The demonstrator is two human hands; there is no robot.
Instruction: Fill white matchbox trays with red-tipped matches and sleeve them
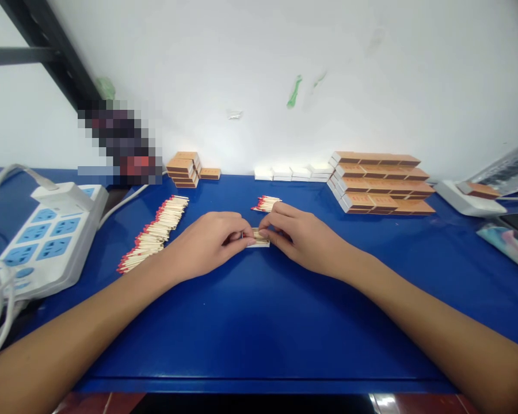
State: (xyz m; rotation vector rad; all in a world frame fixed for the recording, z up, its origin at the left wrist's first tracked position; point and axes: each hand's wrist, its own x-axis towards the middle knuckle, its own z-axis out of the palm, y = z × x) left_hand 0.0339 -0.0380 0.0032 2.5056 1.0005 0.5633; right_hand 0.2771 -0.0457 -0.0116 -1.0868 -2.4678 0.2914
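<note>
While both hands pinch the small tray of matches [258, 237] at the middle of the blue table [259, 345], left hand [207, 242] on its left end and right hand [300, 237] on its right, fingers closed on it, an uneven squeeze could buckle the thin tray and spill its sticks. The small bunch of matches [266, 203] lies just behind the right fingers, and a careless knuckle could scatter it; the long row of matches [153, 233] sits near the left wrist, exposed to a sweeping forearm
</note>
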